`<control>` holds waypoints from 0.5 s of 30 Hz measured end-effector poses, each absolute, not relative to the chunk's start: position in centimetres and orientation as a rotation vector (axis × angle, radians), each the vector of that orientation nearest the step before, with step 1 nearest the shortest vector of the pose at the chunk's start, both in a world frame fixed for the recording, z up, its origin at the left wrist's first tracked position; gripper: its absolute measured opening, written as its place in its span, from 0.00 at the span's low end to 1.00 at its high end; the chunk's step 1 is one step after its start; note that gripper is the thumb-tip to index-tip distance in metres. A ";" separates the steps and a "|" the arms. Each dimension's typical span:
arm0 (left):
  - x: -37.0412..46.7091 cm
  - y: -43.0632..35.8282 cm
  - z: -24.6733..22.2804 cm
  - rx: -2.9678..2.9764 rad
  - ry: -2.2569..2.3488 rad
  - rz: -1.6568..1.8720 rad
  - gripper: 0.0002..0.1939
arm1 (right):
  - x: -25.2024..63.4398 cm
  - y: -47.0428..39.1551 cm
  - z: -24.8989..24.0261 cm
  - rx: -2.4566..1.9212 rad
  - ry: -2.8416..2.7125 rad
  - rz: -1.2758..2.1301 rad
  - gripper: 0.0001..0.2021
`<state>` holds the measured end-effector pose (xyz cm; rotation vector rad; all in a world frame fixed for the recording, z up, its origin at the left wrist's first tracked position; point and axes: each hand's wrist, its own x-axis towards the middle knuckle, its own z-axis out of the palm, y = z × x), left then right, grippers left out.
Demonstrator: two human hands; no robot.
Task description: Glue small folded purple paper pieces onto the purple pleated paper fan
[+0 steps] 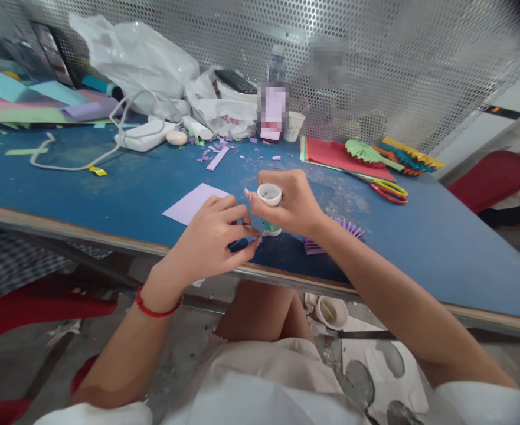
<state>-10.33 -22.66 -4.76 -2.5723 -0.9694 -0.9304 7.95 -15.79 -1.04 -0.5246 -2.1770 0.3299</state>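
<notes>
My right hand (286,200) is wrapped round a small upright container with a white round top (269,194) and a green lower part, near the table's front edge. Just left of its base, my left hand (222,239) pinches a tiny purple scrap (264,234) between thumb and finger. A flat light purple sheet (198,202) lies behind my left hand and is partly covered by it. Beneath my right forearm sits a pleated purple paper piece (347,229), partly hidden.
Scissors (388,190) and red paper (326,153) lie at the right, beside folded green paper (366,151). Purple scraps (218,158), a white cable (71,168), a bottle (274,106), a paper cup (294,127) and plastic bags (140,59) are farther back.
</notes>
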 end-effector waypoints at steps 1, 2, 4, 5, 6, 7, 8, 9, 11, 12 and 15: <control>-10.3 -22.7 -4.8 -2.566 -0.965 -0.935 0.09 | 7.9 -15.8 -1.1 -0.533 -2.176 0.337 0.19; -10.3 -22.7 -4.8 -2.559 -0.958 -0.941 0.09 | 7.8 -15.9 -1.1 -0.541 -2.173 0.350 0.19; -10.3 -22.7 -4.8 -2.550 -0.950 -0.959 0.09 | 7.6 -15.9 -1.2 -0.540 -2.170 0.381 0.18; -10.3 -22.7 -4.9 -2.549 -0.951 -0.967 0.09 | 7.5 -16.0 -1.2 -0.535 -2.168 0.393 0.18; -10.3 -22.7 -4.9 -2.549 -0.953 -0.975 0.09 | 7.5 -16.0 -1.3 -0.528 -2.167 0.401 0.18; -10.3 -22.7 -4.9 -2.549 -0.952 -0.980 0.09 | 7.5 -16.0 -1.3 -0.522 -2.167 0.405 0.17; -10.3 -22.6 -5.0 -2.547 -0.946 -0.986 0.09 | 7.5 -15.9 -1.3 -0.518 -2.167 0.403 0.18; -10.3 -22.6 -5.0 -2.546 -0.939 -0.988 0.09 | 7.5 -15.9 -1.3 -0.518 -2.169 0.396 0.18; -10.3 -22.6 -5.0 -2.545 -0.928 -0.985 0.09 | 7.7 -15.7 -1.2 -0.518 -2.175 0.373 0.19; -10.3 -22.6 -5.0 -2.548 -0.928 -0.980 0.09 | 7.8 -15.7 -1.1 -0.516 -2.180 0.360 0.19; -10.3 -22.5 -5.1 -2.550 -0.933 -0.983 0.09 | 7.7 -15.7 -1.0 -0.510 -2.187 0.348 0.19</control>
